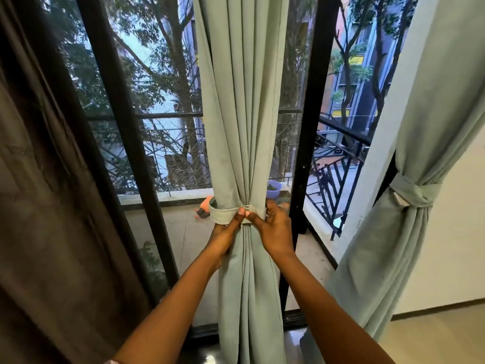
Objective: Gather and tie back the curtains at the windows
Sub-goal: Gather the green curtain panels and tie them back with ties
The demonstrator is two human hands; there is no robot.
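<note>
Head view, facing a dark-framed window (123, 132) with a balcony beyond.

Centre: a pale green curtain (241, 101) hangs gathered into a narrow column of vertical folds in front of the window frame. A tieback band (223, 215) of the same pale green cloth is wrapped around it at roughly waist height of the column; the band stands slightly proud of the folds on the left side, so it reads as loose there.

Left hand (225, 235): reaches up from below, thumb pressed on the front of the band near its middle, remaining fingers curled behind the curtain and mostly hidden. Grip is a pinch on the band.

Right hand (275, 227): thumb meets the left thumb at the front of the band, fingers curled around the band's right side. Also a pinch on the band. The two thumbs touch or nearly touch at a small dark fastening point on the band; what kind of fastener it is cannot be told.

Right of frame: a second pale green curtain (420, 158) already cinched by its own knotted tieback (412, 193), drawn toward a white wall (456, 232).

Left of frame: a dark brown curtain (52, 206), hanging loose, untied.

Outside: balcony railing (338, 177), trees (147, 61), a purple bowl (274, 185) on the balcony ledge just beside the centre curtain.
</note>
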